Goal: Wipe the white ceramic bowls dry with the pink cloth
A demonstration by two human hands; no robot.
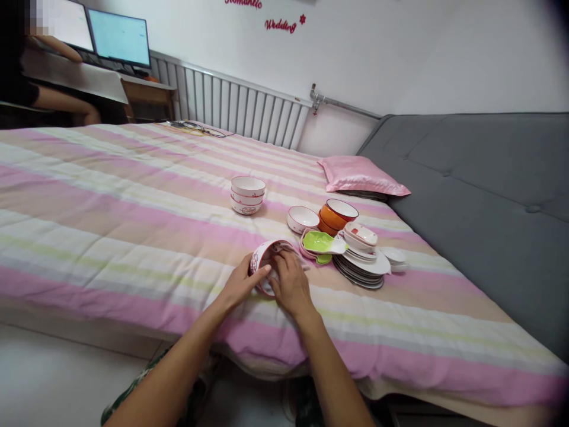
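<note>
A white bowl with a red pattern (263, 256) is tilted on its side on the striped bedspread (133, 219). My left hand (242, 283) grips its rim from the left, thumb on the edge. My right hand (290, 281) has its fingers curled into the bowl's mouth over what looks like a cloth, though I cannot make it out. Both hands rest near the bed's front edge.
A stack of three matching bowls (247, 194) stands farther back. To the right lie a single bowl (302, 218), orange bowls (335, 216), a green dish (320, 242) and stacked plates (362, 267). A pink pillow (362, 176), grey sofa (484, 196). Another person sits at a desk (66, 77).
</note>
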